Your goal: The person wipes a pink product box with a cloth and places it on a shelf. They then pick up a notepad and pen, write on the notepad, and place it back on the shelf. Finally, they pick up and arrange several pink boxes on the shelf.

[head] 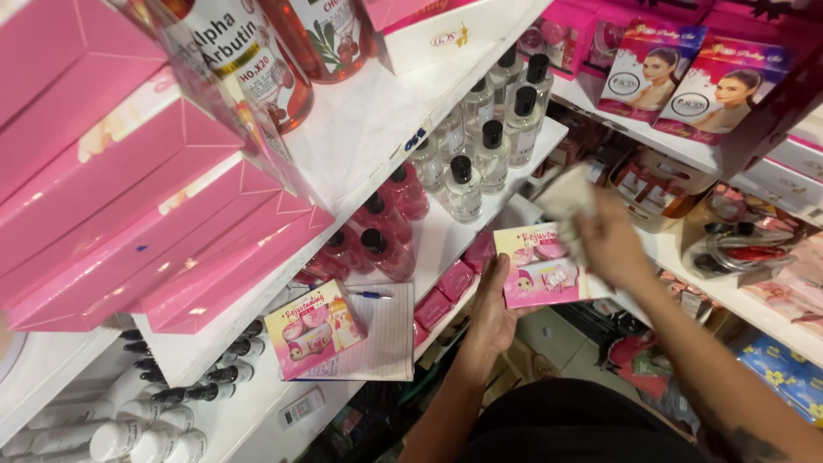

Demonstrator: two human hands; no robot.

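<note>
My left hand grips a small pink and yellow cosmetic box from below, in front of the white shelves. My right hand presses a crumpled white cloth against the box's upper right side. A second box of the same kind lies on a lined notepad on the shelf to the left, with a blue pen beside it.
Clear bottles with black caps and pink bottles stand on the white shelf. Large pink boxes fill the upper left. Printed gift boxes sit on the right shelves. White bottles lie at the lower left.
</note>
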